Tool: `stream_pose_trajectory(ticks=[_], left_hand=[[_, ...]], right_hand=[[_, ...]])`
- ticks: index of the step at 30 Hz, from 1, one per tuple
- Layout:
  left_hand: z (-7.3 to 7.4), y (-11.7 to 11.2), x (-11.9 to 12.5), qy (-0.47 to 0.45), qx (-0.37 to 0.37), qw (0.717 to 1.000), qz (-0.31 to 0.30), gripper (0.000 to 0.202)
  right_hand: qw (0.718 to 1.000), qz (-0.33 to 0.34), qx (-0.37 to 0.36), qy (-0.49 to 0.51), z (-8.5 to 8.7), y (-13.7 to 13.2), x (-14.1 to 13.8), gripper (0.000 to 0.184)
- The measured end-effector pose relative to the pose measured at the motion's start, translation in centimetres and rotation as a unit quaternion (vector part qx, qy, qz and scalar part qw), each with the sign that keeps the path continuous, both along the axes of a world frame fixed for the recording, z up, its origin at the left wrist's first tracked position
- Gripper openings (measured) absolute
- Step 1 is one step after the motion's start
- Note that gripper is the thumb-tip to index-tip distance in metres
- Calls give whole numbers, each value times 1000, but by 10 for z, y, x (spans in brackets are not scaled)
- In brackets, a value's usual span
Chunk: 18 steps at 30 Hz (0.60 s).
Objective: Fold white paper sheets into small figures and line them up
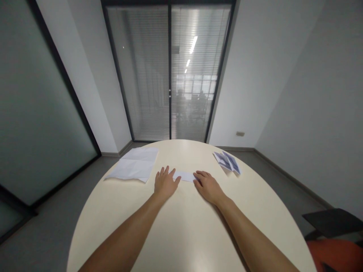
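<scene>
A small white piece of paper [184,176] lies flat on the round table between my two hands. At its left end rests my left hand [165,183], palm down with the fingers spread. My right hand [208,186] lies over its right end, fingers stretched out and fairly close together. Both ends of the paper are partly hidden under the hands. Neither hand grips anything. Left of my left hand is a large white sheet [134,164] with fold creases. Beyond my right hand stands a folded printed leaflet [227,161], zigzagged and partly raised.
The round cream table [181,226] fills the lower middle of the view. A chair with a red seat [336,255] and a black armrest [334,221] is at the lower right. Ahead are a glass door with blinds [170,71] and a wall socket [240,133].
</scene>
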<state>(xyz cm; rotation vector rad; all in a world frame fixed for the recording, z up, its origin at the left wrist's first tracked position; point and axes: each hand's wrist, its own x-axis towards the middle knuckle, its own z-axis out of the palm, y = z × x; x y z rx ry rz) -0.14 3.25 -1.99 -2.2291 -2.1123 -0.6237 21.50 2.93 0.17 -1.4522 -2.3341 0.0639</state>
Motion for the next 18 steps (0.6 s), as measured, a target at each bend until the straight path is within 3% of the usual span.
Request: stream_pose_trajectory(ticks=[6, 13, 18], left_hand=[[3, -3, 3, 16, -11, 1000, 12, 49], [0, -5, 3, 31, -14, 997, -64, 53], [0, -8, 5, 59, -9, 997, -47, 51]], right_hand=[[999, 11, -29, -7, 2, -4, -2, 45], [984, 128, -118, -32, 7, -19, -18, 55], [988, 62, -135, -45, 4, -15, -16, 61]])
